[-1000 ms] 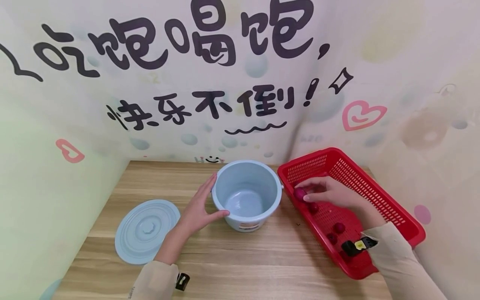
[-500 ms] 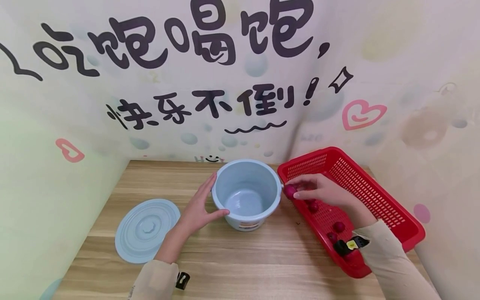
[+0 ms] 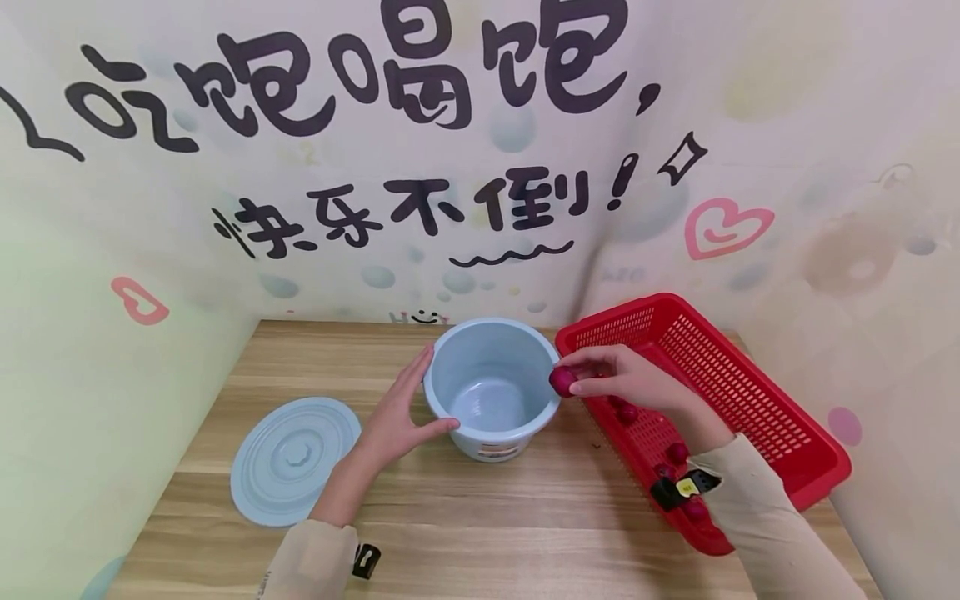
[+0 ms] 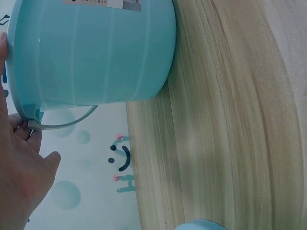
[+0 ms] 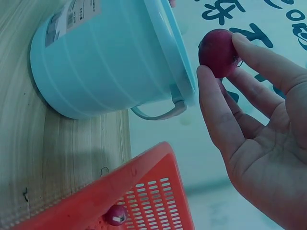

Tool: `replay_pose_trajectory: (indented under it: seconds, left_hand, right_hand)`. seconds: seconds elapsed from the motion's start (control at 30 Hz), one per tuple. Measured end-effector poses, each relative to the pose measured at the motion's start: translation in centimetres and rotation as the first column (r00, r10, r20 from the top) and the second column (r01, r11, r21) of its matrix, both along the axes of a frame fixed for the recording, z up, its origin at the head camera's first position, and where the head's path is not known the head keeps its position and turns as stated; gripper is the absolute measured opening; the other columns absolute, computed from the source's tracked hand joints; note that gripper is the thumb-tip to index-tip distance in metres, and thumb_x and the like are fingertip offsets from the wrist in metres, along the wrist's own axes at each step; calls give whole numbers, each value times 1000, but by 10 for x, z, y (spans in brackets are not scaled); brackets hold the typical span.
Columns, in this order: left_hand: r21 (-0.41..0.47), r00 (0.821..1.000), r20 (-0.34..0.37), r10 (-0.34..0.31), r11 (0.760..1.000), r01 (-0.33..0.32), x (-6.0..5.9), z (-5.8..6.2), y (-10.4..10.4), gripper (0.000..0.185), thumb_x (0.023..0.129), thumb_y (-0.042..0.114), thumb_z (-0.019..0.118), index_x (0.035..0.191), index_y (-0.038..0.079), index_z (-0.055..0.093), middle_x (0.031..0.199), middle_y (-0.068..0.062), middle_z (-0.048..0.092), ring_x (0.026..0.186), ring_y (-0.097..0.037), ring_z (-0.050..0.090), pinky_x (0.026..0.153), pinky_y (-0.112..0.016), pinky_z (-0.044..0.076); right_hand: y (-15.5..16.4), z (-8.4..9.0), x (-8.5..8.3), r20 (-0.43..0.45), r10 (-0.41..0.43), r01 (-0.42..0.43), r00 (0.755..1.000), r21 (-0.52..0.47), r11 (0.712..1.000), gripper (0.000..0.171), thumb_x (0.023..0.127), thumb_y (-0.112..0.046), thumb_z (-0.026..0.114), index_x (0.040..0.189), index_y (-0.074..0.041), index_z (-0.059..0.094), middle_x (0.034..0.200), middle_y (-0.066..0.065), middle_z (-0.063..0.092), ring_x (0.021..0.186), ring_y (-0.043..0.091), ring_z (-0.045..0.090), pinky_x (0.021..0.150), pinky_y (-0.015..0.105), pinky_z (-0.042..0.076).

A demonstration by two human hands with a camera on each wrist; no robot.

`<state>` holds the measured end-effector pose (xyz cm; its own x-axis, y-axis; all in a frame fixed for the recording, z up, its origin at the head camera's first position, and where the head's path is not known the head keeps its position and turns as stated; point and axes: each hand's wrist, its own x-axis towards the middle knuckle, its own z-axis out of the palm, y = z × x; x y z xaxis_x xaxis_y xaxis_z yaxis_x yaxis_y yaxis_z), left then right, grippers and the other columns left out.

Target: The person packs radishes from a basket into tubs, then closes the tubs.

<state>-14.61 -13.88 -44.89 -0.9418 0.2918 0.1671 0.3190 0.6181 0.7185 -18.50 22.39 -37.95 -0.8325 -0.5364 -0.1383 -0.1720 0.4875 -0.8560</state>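
Observation:
In my right hand (image 3: 630, 383), a dark red radish (image 5: 218, 52) is pinched between thumb and fingertips. It sits at the right rim of a light blue bucket (image 3: 517, 437), overlapping that rim in the head view. My left hand (image 3: 393, 425) rests against the bucket's left side, fingers spread along the rim and thumb on the front edge. The left wrist view shows those fingertips beside the handle joint (image 4: 36, 123). The bucket stands upright, its visible floor bare. Under my right forearm lies a red slotted basket (image 3: 832, 467), with several radishes (image 3: 626, 412) inside.
A round light blue lid (image 3: 296, 458) lies flat on the wooden table (image 3: 510, 533), left of the bucket and partly behind my left forearm. Patterned walls with black writing (image 3: 420, 208) close off the back and sides. The basket stands close to the right wall.
My right hand has carried the radish leftward, from above the basket's left edge to the bucket's right rim. My left hand, the bucket and the lid stay in place.

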Motion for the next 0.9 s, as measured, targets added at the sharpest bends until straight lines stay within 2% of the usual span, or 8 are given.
replay_pose_trajectory:
  seconds: [0.7,0.9]
  left_hand:
    - [-1,1000,1,0,1000,0,-1,-1,1,109,77,43,84,161,20,17,169,1,18,154,-30,22,119,-60,30]
    - [1,1000,-1,1,1000,-1,0,-1,1,109,77,42,84,161,19,18,168,0,18,154,-30,22,119,-60,31]
  right_hand:
    - [-11,-7,-3,-9,10,-10,1000,-44,999,47,85,-21,79,129,-10,66,121,15,69,99,26,62,78,27,60]
    - [-13,-9,-3,-14,-8,7,1000,-48,999,49,83,-21,80,129,-11,66,122,14,68,98,26,63,80,33,62]
